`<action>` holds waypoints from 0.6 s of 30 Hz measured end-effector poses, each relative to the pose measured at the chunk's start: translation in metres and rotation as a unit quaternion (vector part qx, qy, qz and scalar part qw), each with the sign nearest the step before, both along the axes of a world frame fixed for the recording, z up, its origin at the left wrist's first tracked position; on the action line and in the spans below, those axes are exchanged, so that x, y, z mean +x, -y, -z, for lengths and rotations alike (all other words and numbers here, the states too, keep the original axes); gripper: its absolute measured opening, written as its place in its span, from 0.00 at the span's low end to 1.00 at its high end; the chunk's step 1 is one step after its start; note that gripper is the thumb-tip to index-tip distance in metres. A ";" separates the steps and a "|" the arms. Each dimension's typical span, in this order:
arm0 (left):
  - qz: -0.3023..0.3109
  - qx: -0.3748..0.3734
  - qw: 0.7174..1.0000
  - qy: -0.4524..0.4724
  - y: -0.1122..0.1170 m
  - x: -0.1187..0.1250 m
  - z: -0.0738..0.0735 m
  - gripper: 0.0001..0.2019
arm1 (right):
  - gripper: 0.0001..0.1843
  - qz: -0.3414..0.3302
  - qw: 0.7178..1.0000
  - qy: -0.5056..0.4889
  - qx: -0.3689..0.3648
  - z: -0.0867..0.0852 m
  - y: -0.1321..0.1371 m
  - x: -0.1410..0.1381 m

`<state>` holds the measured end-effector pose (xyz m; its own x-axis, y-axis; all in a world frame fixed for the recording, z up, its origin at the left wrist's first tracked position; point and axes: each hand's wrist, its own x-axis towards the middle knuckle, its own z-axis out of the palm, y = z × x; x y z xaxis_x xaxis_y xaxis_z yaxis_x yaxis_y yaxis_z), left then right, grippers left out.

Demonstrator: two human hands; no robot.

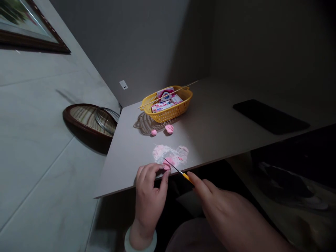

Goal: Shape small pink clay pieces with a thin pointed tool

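Pinching a yellow-handled knife point(186, 176), the right hand point(223, 213) slanted its blade up-left into pink clay point(170, 155) on the table point(126, 168), beside the curled fingers point(151, 173) of the left hand point(149, 196); pink lumps point(169, 128) and a yellow basket point(166, 112) sat beyond.

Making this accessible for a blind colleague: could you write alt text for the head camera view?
The right hand holds a small yellow-handled knife, its blade on a smeared patch of pink clay, beside the left hand at a pale tabletop's edge. Beyond sit two pink clay lumps and a yellow plastic basket.

The knife's yellow grip point(187, 177), mostly hidden behind the right hand point(220, 213).
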<state>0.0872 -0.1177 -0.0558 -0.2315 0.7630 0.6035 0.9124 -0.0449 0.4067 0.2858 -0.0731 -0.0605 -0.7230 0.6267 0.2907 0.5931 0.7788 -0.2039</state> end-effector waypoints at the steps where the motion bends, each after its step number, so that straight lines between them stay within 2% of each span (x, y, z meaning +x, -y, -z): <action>1: 0.002 0.001 1.000 -0.002 0.000 0.000 0.000 0.03 | 0.36 -0.001 1.000 0.006 0.003 -0.002 -0.001 0.000; 8: -0.019 0.005 1.000 -0.007 -0.005 0.002 0.002 0.05 | 0.38 -0.004 1.000 0.027 0.002 -0.004 -0.005 0.002; 18: -0.015 0.013 1.000 -0.016 -0.006 0.002 0.004 0.04 | 0.40 0.022 0.996 0.082 0.026 -0.008 -0.002 -0.002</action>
<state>0.0896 -0.1120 -0.0596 -0.2345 0.7401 0.6303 0.9261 -0.0271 0.3764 0.2842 -0.0711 -0.0527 -0.7352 0.6463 0.2043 0.6494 0.7580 -0.0612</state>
